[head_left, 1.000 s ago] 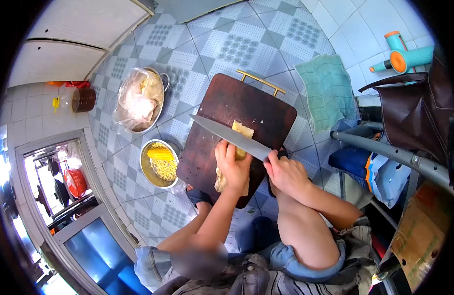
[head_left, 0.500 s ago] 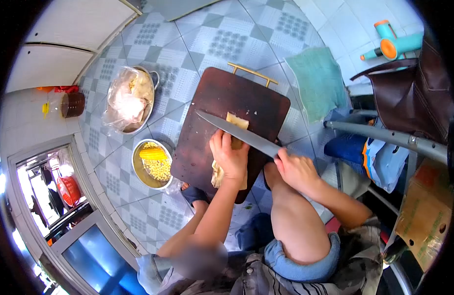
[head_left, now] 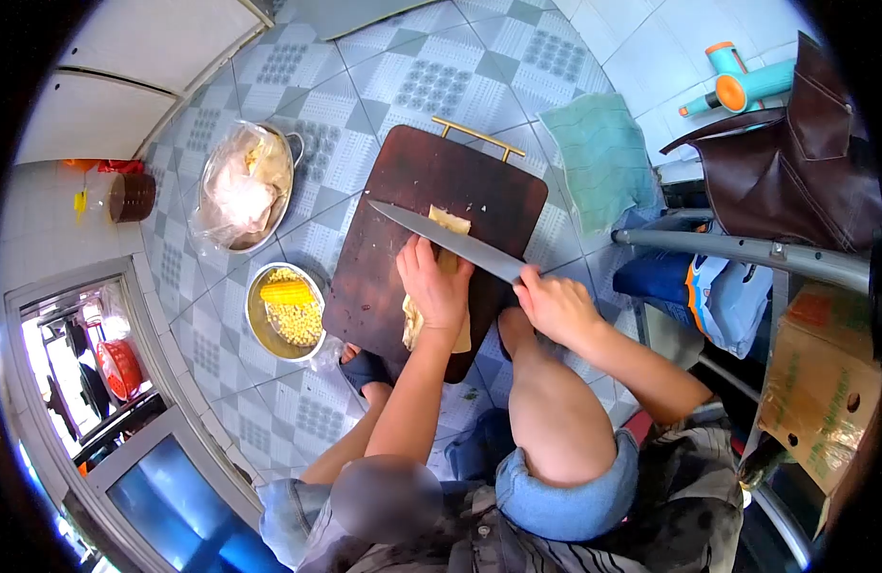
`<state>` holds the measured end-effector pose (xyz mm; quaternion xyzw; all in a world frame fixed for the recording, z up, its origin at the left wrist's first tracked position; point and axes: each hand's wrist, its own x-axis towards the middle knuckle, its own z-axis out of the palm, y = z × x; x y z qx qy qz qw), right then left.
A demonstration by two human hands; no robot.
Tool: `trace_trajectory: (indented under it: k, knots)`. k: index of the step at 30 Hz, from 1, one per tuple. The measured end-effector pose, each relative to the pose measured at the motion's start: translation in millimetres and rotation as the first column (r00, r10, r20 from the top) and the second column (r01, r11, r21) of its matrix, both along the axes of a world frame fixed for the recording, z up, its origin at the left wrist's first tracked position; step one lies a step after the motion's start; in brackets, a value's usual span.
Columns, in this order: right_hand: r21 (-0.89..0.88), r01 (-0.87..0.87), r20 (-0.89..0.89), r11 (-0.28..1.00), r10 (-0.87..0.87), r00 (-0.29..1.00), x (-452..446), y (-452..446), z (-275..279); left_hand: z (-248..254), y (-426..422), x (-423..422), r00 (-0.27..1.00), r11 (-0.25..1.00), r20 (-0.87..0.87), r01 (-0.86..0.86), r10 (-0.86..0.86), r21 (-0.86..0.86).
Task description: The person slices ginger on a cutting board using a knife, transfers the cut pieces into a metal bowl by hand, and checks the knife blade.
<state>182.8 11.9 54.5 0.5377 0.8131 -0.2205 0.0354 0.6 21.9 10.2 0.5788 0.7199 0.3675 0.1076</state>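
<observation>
My left hand (head_left: 435,285) sits right on the pale food (head_left: 450,219), fingers bent and drawn in narrow, with the thumb on the near right side, so the piece is held between them against the board (head_left: 360,286). My right hand (head_left: 558,304) is closed around the handle of the knife (head_left: 451,243), off to the right of my left hand and apart from the food; only the blade reaches it. The food's long side runs away from me: one end shows just beyond my left fingertips, past the blade, and more of it lies back under my palm and beside my wrist. The blade slants across that length, from my right fist to a tip out ahead and left of my left fingers, passing just in front of the fingertips. Whether the edge has gone into the food, I can't tell from here. Left of my left hand, off the board, stands the bowl (head_left: 257,313) of corn (head_left: 296,323).
</observation>
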Motion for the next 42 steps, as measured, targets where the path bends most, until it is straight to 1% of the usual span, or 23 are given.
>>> trace_trajectory:
  k: [2, 3, 5, 7, 8, 10, 13, 14, 16, 18, 19, 21, 22, 24, 26, 30, 32, 36, 38, 39, 40, 41, 42]
  knots:
    - [0.048, -0.009, -0.119, 0.999, 0.014, 0.993, -23.7, 21.0, -6.6, 3.0, -1.1, -2.1, 1.0, 0.999, -0.005, 0.008, -0.008, -0.048]
    - [0.046, -0.028, -0.13, 0.999, 0.033, 0.991, -42.6, 37.2, -11.6, 4.1, -0.4, -1.6, 1.0, 0.997, -0.006, 0.011, -0.011, -0.076]
    - [0.05, -0.053, -0.142, 0.997, 0.06, 0.988, -61.2, 44.9, -15.9, -9.7, -1.9, -6.5, 1.0, 0.998, -0.018, 0.005, -0.006, -0.065]
    - [0.069, -0.034, -0.208, 0.997, 0.048, 0.977, -63.5, 47.5, -13.4, -4.8, 1.5, -6.6, 1.0, 1.0, -0.023, -0.011, 0.011, -0.027]
    - [0.082, -0.041, -0.2, 0.996, 0.057, 0.978, -56.3, 43.9, -9.6, -2.3, 0.1, -5.8, 0.999, 1.0, -0.032, 0.008, -0.008, -0.011]
    - [-0.033, 0.036, -0.048, 0.999, -0.037, 0.998, -28.3, 19.0, -4.0, 1.9, -2.2, -5.7, 0.999, 1.0, -0.04, 0.029, -0.029, -0.001]
    - [-0.088, 0.03, 0.007, 0.996, -0.03, 1.0, 6.7, -4.8, 1.9, 3.0, -0.5, -4.2, 0.998, 0.999, -0.034, 0.045, -0.044, 0.024]
    - [-0.103, 0.031, 0.007, 0.994, -0.03, 1.0, 4.1, -5.0, -4.5, 2.5, -1.1, -5.1, 0.998, 0.998, -0.036, 0.058, -0.057, 0.015]
    - [0.026, 0.019, -0.097, 0.999, -0.016, 0.995, -21.6, 16.5, -6.2, -1.4, -2.9, -6.3, 0.996, 0.997, -0.041, 0.073, -0.073, -0.007]
    - [-0.002, -0.008, -0.074, 1.0, 0.008, 0.997, -58.6, 42.6, -9.2, -4.5, -0.8, -8.3, 0.997, 0.998, -0.047, 0.061, -0.062, -0.023]
    - [0.021, -0.02, -0.122, 1.0, 0.022, 0.992, -71.5, 49.1, -14.4, -9.0, -1.3, -9.5, 0.997, 0.998, -0.057, 0.058, -0.06, -0.024]
    - [0.067, -0.027, -0.176, 0.997, 0.039, 0.984, -73.9, 50.7, -16.2, -15.9, 1.7, -7.6, 0.997, 0.999, -0.074, -0.003, 0.005, 0.038]
    - [0.072, -0.034, -0.173, 0.997, 0.046, 0.984, -64.2, 42.6, -16.0, -9.6, 1.6, -6.8, 0.997, 0.999, -0.071, -0.009, 0.012, 0.043]
    - [0.034, 0.054, -0.07, 0.998, -0.051, 0.996, -37.1, 18.3, -16.8, -0.3, 0.9, -4.4, 0.999, 1.0, -0.042, -0.003, 0.002, -0.006]
    - [0.013, 0.057, 0.006, 0.998, -0.057, 0.998, 1.7, -11.6, -17.4, -2.1, 2.5, -3.4, 1.0, 1.0, -0.021, -0.007, 0.007, 0.009]
    - [0.013, 0.056, 0.008, 0.998, -0.056, 0.998, -12.1, 3.2, -13.9, -2.2, 0.1, -7.2, 0.998, 0.999, -0.055, 0.044, -0.043, 0.018]
    - [0.122, 0.005, -0.143, 0.992, 0.013, 0.99, -53.0, 36.8, -16.3, -4.9, 2.1, -8.2, 0.995, 0.998, -0.075, 0.06, -0.059, 0.022]
    - [0.125, -0.022, -0.169, 0.992, 0.043, 0.985, -68.3, 41.8, -24.2, -9.2, 1.2, -12.6, 0.994, 0.999, -0.102, 0.035, -0.033, 0.017]
    - [0.038, 0.066, -0.046, 0.997, -0.064, 0.997, -34.2, 14.0, -17.7, -1.6, 0.9, -8.6, 0.998, 1.0, -0.051, 0.031, -0.031, 0.004]
    - [0.033, 0.068, -0.038, 0.997, -0.066, 0.997, -15.4, 0.1, -15.2, -4.2, 1.8, -8.7, 0.998, 0.999, -0.043, 0.04, -0.038, 0.034]
    - [0.019, 0.061, 0.016, 0.998, -0.061, 0.998, 2.8, -11.6, -13.0, -3.6, 2.9, -7.5, 0.999, 0.999, -0.036, 0.039, -0.038, 0.031]
    - [0.001, 0.052, 0.068, 0.999, -0.052, 0.996, 11.7, -18.3, -14.4, -3.1, 2.6, -7.1, 0.999, 0.998, -0.032, 0.046, -0.044, 0.038]
    - [-0.012, 0.053, 0.068, 0.999, -0.052, 0.996, 8.1, -16.4, -12.6, -2.3, 1.3, -7.7, 0.998, 0.998, -0.03, 0.056, -0.055, 0.04]
